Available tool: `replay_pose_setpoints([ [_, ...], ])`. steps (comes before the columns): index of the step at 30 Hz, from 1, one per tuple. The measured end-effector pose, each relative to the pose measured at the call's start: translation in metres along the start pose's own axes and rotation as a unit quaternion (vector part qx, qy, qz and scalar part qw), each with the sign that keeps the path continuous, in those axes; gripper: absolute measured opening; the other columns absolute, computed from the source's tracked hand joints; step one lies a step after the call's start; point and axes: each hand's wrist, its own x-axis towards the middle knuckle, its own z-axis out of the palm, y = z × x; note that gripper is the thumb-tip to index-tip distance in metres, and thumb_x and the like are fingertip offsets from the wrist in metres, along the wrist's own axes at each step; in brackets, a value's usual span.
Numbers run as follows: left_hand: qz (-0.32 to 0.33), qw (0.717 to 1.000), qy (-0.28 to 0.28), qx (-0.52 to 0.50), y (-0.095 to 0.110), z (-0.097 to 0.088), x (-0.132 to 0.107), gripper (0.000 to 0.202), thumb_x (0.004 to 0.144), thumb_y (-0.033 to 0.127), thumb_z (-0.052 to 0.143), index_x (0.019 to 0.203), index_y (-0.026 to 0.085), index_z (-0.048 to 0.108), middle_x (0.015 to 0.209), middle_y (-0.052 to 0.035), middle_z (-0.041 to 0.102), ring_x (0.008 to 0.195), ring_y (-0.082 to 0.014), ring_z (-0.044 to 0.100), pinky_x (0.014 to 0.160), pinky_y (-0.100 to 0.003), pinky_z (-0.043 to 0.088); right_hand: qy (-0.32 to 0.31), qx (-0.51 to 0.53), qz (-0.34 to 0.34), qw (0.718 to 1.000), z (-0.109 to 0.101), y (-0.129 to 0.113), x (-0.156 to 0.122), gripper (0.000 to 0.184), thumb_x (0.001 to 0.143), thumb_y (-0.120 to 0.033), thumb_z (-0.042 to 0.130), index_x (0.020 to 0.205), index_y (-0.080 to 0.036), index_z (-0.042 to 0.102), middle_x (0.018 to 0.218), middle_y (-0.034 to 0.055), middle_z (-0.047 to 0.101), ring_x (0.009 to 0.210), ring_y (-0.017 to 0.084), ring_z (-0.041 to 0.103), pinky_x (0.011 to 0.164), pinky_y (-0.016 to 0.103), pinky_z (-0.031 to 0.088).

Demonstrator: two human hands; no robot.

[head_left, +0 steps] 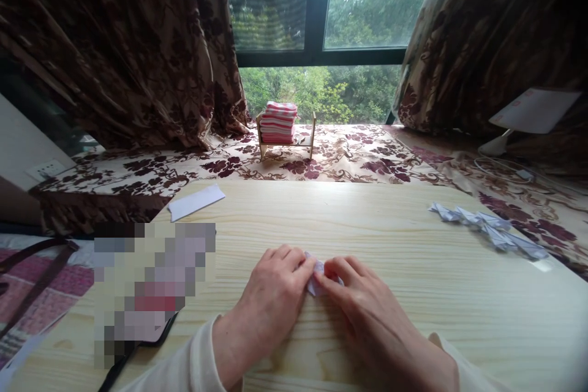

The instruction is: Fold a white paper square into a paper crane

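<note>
A small piece of folded white paper (315,285) lies on the light wood table, mostly covered by my fingers. My left hand (281,282) presses on its left side, with the fingers curled together. From the right, my right hand (361,294) pinches the paper, its thumb and index finger at the near edge. Both hands rest low over the tabletop, close together. The exact shape of the fold is hidden under the fingers.
At the right of the table (257,214) lie several folded paper pieces (491,226). A flat white paper strip (197,202) is at the far left. A blurred-out device with a black cable is left of my arm. Behind stands a small rack with pink striped cloths (278,122).
</note>
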Motion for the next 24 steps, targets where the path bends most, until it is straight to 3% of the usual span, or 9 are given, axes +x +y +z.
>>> replay_pose_setpoints([
  [4, 0.006, 0.999, -0.031, 0.026, 0.002, 0.003, -0.001, 0.023, 0.092, 0.017, 0.047, 0.113, 0.019, 0.057, 0.099, -0.0062, 0.061, 0.095, -0.0241, 0.052, 0.083, -0.041, 0.046, -0.005, -0.015, 0.002, 1.0, 0.004, 0.001, -0.002, 0.038, 0.075, -0.004, 0.056, 0.11, -0.019, 0.062, 0.099, 0.0086, 0.061, 0.088, 0.023, 0.051, 0.076, 0.035, 0.049],
  [10, -0.022, 0.998, -0.038, 0.051, 0.003, 0.0, 0.006, 0.022, 0.09, 0.016, 0.048, 0.108, 0.019, 0.059, 0.099, -0.007, 0.06, 0.095, -0.0249, 0.051, 0.085, -0.043, 0.044, -0.034, -0.017, 0.021, 0.999, 0.001, -0.002, 0.0, 0.031, 0.079, -0.008, 0.059, 0.107, -0.018, 0.063, 0.099, 0.0087, 0.062, 0.088, 0.023, 0.051, 0.076, 0.036, 0.048],
  [15, -0.019, 0.996, -0.033, 0.086, -0.002, 0.0, 0.01, 0.023, 0.087, 0.014, 0.051, 0.109, 0.014, 0.059, 0.098, -0.0086, 0.061, 0.094, -0.0255, 0.051, 0.084, -0.042, 0.044, -0.015, -0.028, 0.032, 0.999, 0.003, -0.004, 0.001, 0.024, 0.08, -0.007, 0.059, 0.1, -0.019, 0.065, 0.096, 0.0076, 0.062, 0.087, 0.022, 0.051, 0.075, 0.034, 0.046],
  [24, -0.011, 0.995, -0.029, 0.09, -0.003, 0.001, 0.002, 0.013, 0.092, 0.023, 0.051, 0.098, 0.023, 0.062, 0.092, -0.0043, 0.06, 0.094, -0.0243, 0.051, 0.081, -0.04, 0.041, -0.02, -0.028, 0.037, 0.999, 0.001, -0.008, 0.0, 0.025, 0.084, -0.007, 0.056, 0.105, -0.019, 0.064, 0.097, 0.0079, 0.062, 0.089, 0.022, 0.051, 0.078, 0.033, 0.044],
])
